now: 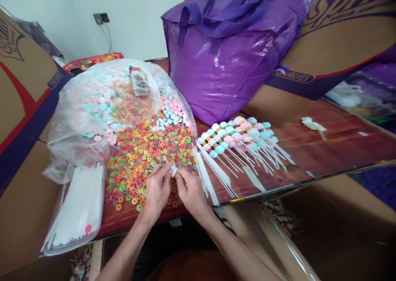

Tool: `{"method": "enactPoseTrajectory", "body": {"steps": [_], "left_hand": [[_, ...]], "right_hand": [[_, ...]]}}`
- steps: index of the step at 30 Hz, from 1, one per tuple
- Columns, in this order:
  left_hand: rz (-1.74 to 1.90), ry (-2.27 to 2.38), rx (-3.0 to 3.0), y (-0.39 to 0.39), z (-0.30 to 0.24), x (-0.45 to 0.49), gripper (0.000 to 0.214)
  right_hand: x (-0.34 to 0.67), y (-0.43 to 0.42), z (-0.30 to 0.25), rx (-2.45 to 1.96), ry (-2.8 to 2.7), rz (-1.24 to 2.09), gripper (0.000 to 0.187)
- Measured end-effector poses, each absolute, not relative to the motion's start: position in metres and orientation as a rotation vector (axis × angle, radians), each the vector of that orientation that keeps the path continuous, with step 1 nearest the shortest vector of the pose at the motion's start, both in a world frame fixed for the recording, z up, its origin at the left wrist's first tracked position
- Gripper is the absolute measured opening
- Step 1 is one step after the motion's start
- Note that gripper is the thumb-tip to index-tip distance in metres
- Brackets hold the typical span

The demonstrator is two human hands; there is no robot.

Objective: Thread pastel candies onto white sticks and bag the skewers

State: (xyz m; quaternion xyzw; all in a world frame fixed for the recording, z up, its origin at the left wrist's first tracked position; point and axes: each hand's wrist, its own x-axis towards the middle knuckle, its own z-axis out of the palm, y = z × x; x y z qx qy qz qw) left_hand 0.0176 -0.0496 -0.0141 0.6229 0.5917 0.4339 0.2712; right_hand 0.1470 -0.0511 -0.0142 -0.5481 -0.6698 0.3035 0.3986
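Over a heap of ring-shaped gummies (133,157), my left hand (159,186) and my right hand (192,190) meet at the fingertips. Between them is a small pink and pale blue marshmallow (174,171), pinched from both sides. Whether a stick runs through it is hidden by my fingers. To the right lies a stack of candy skewers (238,134), with pastel marshmallows and gummy rings threaded on white sticks. Loose white sticks (210,173) lie beside my right hand. Behind the gummies, pastel marshmallows (175,109) spill from a clear plastic bag (68,107).
A clear pouch of white sticks (77,202) lies at the table's front left. A small stack of printed labels (139,81) sits on the plastic bag. The large purple bag (216,66) stands behind the skewers. Cardboard boxes (349,33) flank the wooden table (340,145). Crumpled white paper (313,124) lies right.
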Motion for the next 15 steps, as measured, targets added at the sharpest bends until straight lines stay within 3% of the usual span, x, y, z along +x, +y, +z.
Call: {"method": "enactPoseTrajectory", "body": {"steps": [7,15], "left_hand": [[1.049,1.699,1.862,-0.014,-0.006,-0.001,0.031],[0.482,1.797,2.388,0.016,0.003,-0.006,0.028]], "right_hand": [[0.165,-0.046,-0.020,-1.494,-1.581,0.792,0.030],[0.168,-0.050,-0.021,-1.500,-1.530,0.804,0.030]]}}
